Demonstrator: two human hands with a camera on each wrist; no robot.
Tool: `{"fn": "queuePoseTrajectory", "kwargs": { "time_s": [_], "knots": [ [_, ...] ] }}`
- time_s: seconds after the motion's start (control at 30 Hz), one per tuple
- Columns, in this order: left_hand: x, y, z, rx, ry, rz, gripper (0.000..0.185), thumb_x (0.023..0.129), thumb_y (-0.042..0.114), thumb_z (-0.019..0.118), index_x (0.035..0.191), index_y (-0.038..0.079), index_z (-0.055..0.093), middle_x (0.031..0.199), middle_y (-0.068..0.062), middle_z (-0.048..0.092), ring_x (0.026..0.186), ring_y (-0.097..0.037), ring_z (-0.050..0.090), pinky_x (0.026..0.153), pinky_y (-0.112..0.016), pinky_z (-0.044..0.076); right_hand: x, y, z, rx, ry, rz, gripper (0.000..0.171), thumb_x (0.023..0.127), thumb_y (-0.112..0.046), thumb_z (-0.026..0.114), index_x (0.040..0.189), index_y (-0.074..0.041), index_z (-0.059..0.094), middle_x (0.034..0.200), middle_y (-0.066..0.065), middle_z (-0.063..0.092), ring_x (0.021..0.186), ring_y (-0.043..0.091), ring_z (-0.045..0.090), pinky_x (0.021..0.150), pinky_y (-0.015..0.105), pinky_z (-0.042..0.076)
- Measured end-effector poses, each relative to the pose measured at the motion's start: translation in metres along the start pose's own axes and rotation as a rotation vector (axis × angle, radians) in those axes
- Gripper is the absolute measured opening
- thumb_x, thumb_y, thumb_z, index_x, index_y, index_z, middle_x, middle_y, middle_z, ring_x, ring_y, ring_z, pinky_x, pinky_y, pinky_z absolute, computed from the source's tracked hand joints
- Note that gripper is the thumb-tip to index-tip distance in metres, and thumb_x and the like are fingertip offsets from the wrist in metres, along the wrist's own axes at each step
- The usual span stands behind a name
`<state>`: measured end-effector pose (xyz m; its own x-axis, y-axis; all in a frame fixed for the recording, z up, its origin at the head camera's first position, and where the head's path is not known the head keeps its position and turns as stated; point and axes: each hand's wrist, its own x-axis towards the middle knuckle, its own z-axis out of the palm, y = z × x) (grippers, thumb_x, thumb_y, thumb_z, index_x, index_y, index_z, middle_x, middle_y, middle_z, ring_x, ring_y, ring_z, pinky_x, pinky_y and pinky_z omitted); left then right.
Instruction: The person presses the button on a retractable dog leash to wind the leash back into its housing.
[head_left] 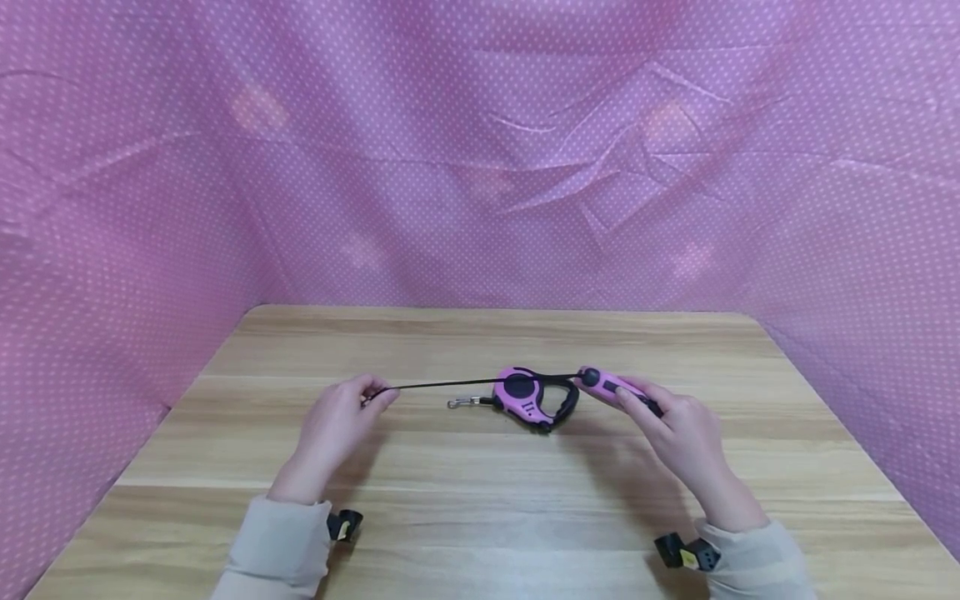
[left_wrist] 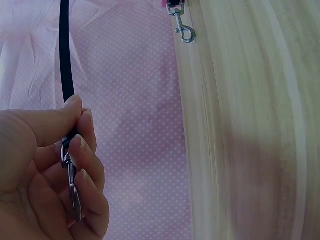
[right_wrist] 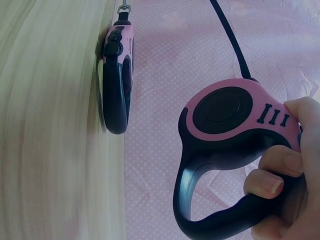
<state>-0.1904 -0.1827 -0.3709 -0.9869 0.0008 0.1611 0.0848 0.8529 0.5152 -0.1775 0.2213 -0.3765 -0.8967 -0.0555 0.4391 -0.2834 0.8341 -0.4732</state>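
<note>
Holding a pink and black retractable leash case with a loop handle [head_left: 611,386] in my right hand [head_left: 686,437], I've got it lifted off the pale wooden table [head_left: 480,500], over the middle of the top and a little toward its right edge. On the right wrist view my fingers [right_wrist: 272,182] curl round the black handle and the thumb sits on the pink body beside the bone marks, so that hand is clamped firmly on the case. From the case a thin black cord [head_left: 442,385] runs level across to my left hand [head_left: 333,425], which is raised above the table left of centre. On the left wrist view I can see the thumb and fingertips [left_wrist: 82,150] pinching the end of the cord just above its small silver metal snap hook [left_wrist: 72,187], and the hook lies down inside my curled fingers. A second pink and black retractable leash [head_left: 534,398] lies flat on the table at mid-top, right under the taut cord and just left of the one I'm holding. Its own silver clip [head_left: 463,403] pokes out on the table toward the left edge, close beside its body. Pink white-dotted cloth [head_left: 480,167] hangs behind the far edge and along both sides.
</note>
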Motion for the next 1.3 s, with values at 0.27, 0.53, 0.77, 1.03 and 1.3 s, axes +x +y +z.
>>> {"fn": "queuePoseTrajectory", "kwargs": {
  "time_s": [0.27,0.53,0.77,1.03,1.3],
  "knots": [
    [0.003,0.003,0.003,-0.006,-0.002,0.013,0.027,0.098,0.037,0.06,0.105,0.014,0.072,0.097,-0.004,0.073,0.083,-0.019,0.062,0.074,-0.041,0.049,0.001,-0.003,0.005,0.007,-0.005,-0.014,0.032,0.096,-0.033,0.063,0.117,-0.012,0.073,0.076,0.011,0.067,0.054,0.014,0.042,0.05,0.026,0.029],
    [0.007,0.007,0.005,-0.019,0.006,0.008,0.027,0.098,0.039,0.06,0.104,0.015,0.072,0.096,-0.003,0.073,0.081,-0.019,0.06,0.073,-0.039,0.047,0.002,-0.008,0.007,0.016,-0.015,-0.03,0.031,0.096,-0.032,0.063,0.117,-0.012,0.073,0.072,0.009,0.066,0.054,0.013,0.041,0.051,0.024,0.029],
    [0.008,0.011,0.008,-0.031,-0.005,0.009,0.027,0.098,0.038,0.061,0.105,0.014,0.072,0.099,-0.003,0.073,0.083,-0.019,0.062,0.075,-0.039,0.049,0.003,-0.011,0.008,0.027,-0.038,-0.03,0.032,0.097,-0.034,0.062,0.119,-0.012,0.072,0.07,0.006,0.063,0.053,0.011,0.038,0.05,0.024,0.029],
    [0.009,0.017,0.01,-0.069,-0.007,0.001,0.028,0.098,0.038,0.061,0.105,0.014,0.072,0.102,-0.006,0.073,0.092,-0.024,0.065,0.081,-0.044,0.05,0.005,-0.014,0.011,0.02,-0.037,-0.041,0.031,0.097,-0.034,0.062,0.119,-0.014,0.073,0.07,0.005,0.062,0.054,0.012,0.04,0.052,0.026,0.031],
    [0.012,0.023,0.011,-0.107,-0.011,-0.003,0.03,0.098,0.039,0.06,0.11,0.014,0.072,0.111,-0.008,0.073,0.106,-0.029,0.065,0.092,-0.049,0.049,0.005,-0.016,0.014,0.024,-0.003,-0.084,0.026,0.094,-0.029,0.066,0.115,-0.016,0.074,0.06,0.0,0.055,0.051,0.007,0.036,0.05,0.025,0.03]
  ]
}}
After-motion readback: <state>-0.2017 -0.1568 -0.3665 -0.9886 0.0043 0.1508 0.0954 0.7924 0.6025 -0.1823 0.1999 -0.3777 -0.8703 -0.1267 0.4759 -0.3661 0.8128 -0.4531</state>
